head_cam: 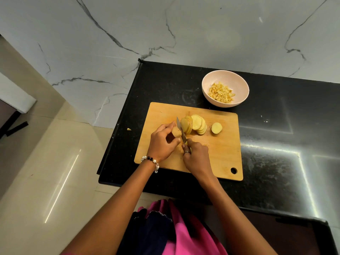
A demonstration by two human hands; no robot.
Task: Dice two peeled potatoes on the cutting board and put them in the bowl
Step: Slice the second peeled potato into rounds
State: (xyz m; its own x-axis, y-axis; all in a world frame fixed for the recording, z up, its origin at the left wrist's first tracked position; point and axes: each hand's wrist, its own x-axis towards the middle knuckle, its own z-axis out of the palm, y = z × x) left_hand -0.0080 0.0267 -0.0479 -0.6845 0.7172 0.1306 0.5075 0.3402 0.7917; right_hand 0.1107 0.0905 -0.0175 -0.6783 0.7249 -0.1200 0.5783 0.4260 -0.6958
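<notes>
A wooden cutting board [220, 155] lies on the black counter. My left hand [161, 142] pinches the uncut end of a peeled potato [176, 132] on the board. My right hand [196, 155] grips the handle of a knife [181, 130], whose blade stands in the potato just right of my left fingers. A leaning row of round potato slices [196, 124] lies to the right of the blade. One separate end piece [216, 128] lies further right. A pale pink bowl [237, 83] behind the board holds several potato dice [220, 92].
The black counter [276, 135] ends just left of the board, with tiled floor [46, 172] below. A small potato scrap [129, 129] lies on the counter's left edge. A marble wall [165, 30] rises behind the bowl.
</notes>
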